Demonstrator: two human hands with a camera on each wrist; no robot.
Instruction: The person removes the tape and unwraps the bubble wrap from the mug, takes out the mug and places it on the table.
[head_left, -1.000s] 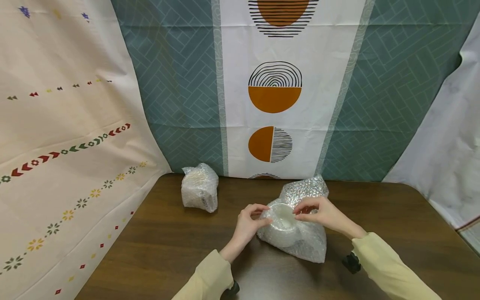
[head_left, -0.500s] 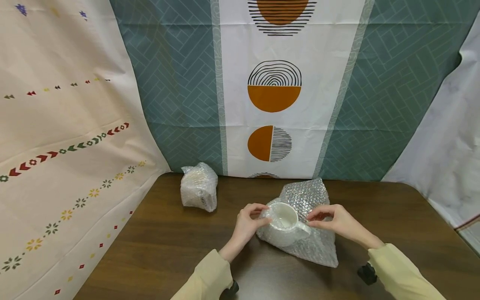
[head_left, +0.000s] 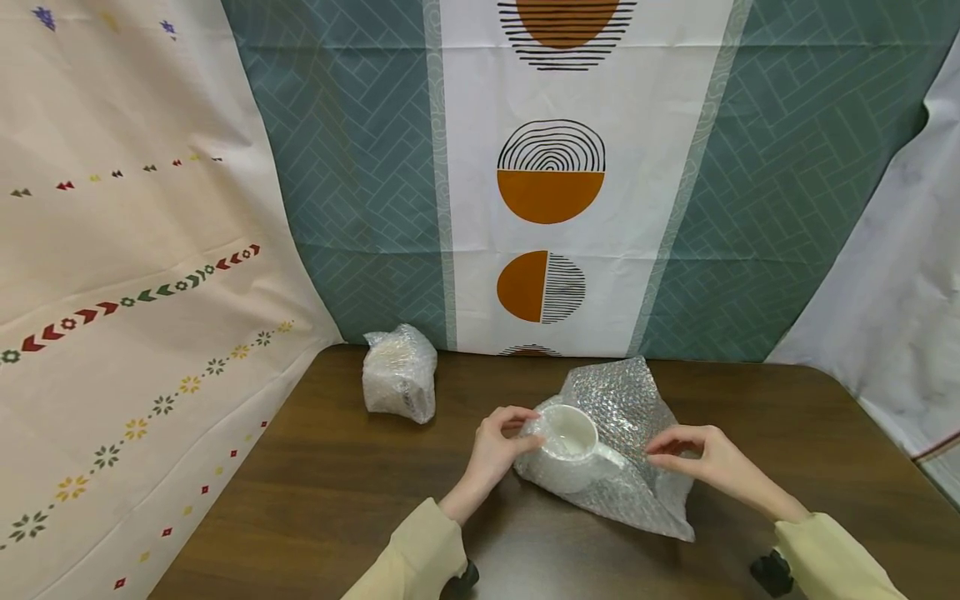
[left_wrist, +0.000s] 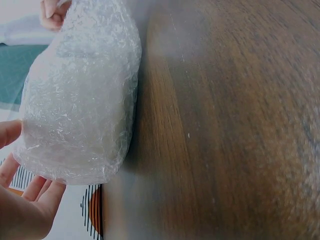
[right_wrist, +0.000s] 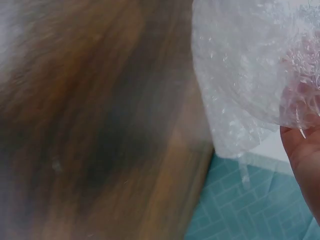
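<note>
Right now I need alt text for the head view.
A person's left hand holds the wrapped side of a white mug while the right hand pinches the loose bubble wrap beside its handle, on a dark wooden table. Another wrapped bundle sits at the table's back left; patterned cloths hang behind.

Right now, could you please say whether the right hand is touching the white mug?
Apart: the head view shows a gap, with bubble wrap visible, between the right hand and white mug.
</note>
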